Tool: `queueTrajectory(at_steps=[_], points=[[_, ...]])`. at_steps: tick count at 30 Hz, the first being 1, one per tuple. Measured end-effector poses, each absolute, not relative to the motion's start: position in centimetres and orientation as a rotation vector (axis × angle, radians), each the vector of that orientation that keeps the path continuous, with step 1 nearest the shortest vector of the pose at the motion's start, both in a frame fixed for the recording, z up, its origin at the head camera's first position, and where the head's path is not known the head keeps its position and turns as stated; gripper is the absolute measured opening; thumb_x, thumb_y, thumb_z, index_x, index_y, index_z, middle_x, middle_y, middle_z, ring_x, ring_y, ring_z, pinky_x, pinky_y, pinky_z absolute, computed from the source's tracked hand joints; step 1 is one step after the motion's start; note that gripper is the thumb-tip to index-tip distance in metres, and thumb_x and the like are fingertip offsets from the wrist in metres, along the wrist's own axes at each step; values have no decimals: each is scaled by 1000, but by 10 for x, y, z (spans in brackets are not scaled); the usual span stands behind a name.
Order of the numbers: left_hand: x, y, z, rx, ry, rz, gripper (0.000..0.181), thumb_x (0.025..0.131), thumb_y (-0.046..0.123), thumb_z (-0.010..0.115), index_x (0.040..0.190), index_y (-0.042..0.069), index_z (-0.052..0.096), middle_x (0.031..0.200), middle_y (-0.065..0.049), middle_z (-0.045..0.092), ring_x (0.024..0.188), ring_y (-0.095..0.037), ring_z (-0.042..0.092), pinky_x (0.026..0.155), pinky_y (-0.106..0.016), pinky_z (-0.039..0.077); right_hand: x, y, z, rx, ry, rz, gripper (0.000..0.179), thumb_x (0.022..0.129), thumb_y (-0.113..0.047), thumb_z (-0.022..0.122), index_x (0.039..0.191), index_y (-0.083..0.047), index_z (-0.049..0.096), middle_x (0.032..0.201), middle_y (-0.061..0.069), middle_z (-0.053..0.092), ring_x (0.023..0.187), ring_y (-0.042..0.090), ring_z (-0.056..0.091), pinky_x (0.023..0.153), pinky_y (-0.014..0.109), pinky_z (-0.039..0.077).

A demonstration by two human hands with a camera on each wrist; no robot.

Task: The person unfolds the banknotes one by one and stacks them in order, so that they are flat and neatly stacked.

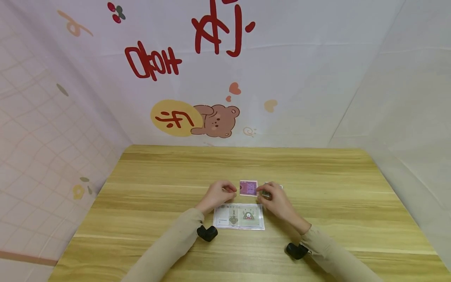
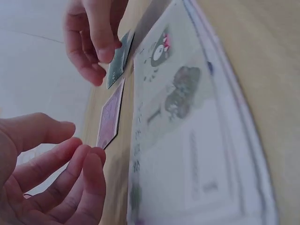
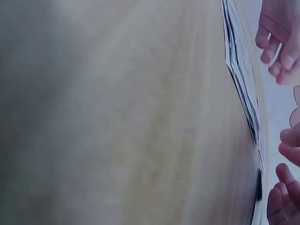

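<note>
A stack of printed play banknotes (image 1: 233,216), the top one marked with a 1 and a cartoon animal, lies flat on the table. Just beyond it sits a small purple card (image 1: 248,188) with a pale border. My left hand (image 1: 220,193) hovers left of that card, fingers loosely bent and holding nothing. On the other side is my right hand (image 1: 278,201), its relaxed fingers at the purple card's right edge and partly over a dark green card (image 2: 120,61). Between its thumb and fingers, the left wrist view shows no object.
The wooden table (image 1: 158,172) runs back to a white cloth backdrop (image 1: 299,78) with red characters and a printed bear (image 1: 218,121). Cloth also hangs along the left and right sides. Each wrist wears a black camera mount (image 1: 207,233).
</note>
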State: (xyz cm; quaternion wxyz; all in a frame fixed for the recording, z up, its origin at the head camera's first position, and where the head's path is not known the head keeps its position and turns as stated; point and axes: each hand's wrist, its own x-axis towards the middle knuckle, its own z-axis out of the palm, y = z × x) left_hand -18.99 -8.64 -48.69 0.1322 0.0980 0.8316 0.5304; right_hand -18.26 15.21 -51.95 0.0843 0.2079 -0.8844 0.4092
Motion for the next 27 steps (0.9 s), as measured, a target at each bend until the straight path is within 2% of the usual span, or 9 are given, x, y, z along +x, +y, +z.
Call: queueTrajectory(at_steps=[3, 6, 15, 20, 23, 27], points=[[-195, -78, -488, 284, 2445, 1557, 16, 85, 2, 68, 100, -3, 67, 90, -9, 66, 78, -15, 61, 69, -27, 52, -189, 151, -521, 593, -2661, 1191, 24, 74, 3, 76, 97, -2, 71, 99, 14, 62, 93, 33, 55, 81, 47, 44], [-200, -70, -490, 276, 2477, 1561, 18, 83, 0, 69, 100, -3, 67, 92, -10, 68, 80, -17, 62, 72, -28, 52, -194, 151, -522, 578, -2696, 1161, 24, 75, 1, 75, 99, -1, 71, 101, 16, 62, 96, 35, 55, 84, 51, 43], [-204, -51, -490, 268, 2602, 1492, 19, 78, -1, 72, 96, -3, 67, 92, -14, 68, 83, -22, 64, 78, -32, 52, -203, 151, -524, 573, -2750, 1155, 25, 75, -1, 78, 99, -1, 72, 99, 13, 64, 92, 30, 55, 81, 46, 44], [-203, -46, -489, 189, 2602, 1499, 29, 77, -1, 72, 105, -2, 65, 102, -18, 66, 88, -26, 62, 81, -36, 51, -205, 151, -525, 560, -2751, 1163, 24, 75, 0, 77, 99, -1, 72, 100, 13, 65, 92, 30, 56, 80, 45, 44], [-203, -43, -491, 88, 2577, 1555, 35, 75, -2, 72, 109, -2, 63, 106, -19, 64, 89, -25, 63, 79, -35, 52, -204, 150, -524, 546, -2753, 1165, 24, 75, 1, 77, 98, -1, 72, 100, 14, 64, 93, 31, 56, 81, 46, 44], [-203, -39, -492, -7, 2522, 1655, 35, 74, -4, 72, 107, -5, 62, 103, -19, 64, 86, -23, 64, 75, -31, 53, -203, 149, -523, 534, -2756, 1164, 24, 75, 0, 78, 98, -1, 72, 99, 14, 64, 93, 31, 56, 81, 45, 44]])
